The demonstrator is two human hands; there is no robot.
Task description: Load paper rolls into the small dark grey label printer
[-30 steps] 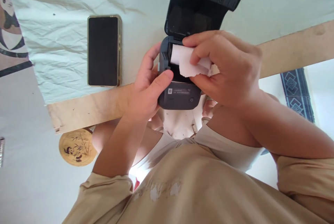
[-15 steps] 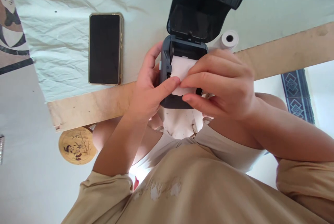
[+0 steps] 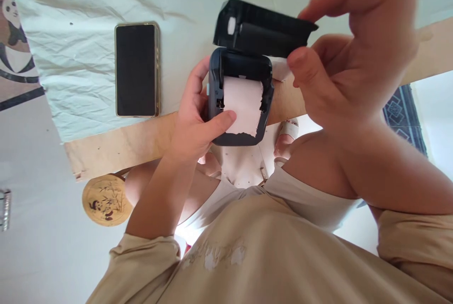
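Observation:
A dark portable printer (image 3: 241,64) is held at the table's front edge. White paper (image 3: 244,105) with a torn end lies over its open compartment. My left hand (image 3: 201,122) grips the printer's left side, its thumb pressing on the paper. The black lid (image 3: 264,28) is hinged at the far side and partly raised. My right hand (image 3: 339,58) pinches the lid's right end between thumb and fingers. Behind the lid and my right hand, a white paper roll (image 3: 282,68) is mostly hidden.
A phone (image 3: 136,70) with a dark screen lies on the pale green cloth (image 3: 85,35) at left. The wooden table edge (image 3: 123,146) runs across the front. Below it are a round panda-decorated stool (image 3: 106,200) and the person's legs.
My right hand has left the paper, moved up and right, and taken hold of the lid. The lid has tilted down from wide open. My left thumb stays on the paper.

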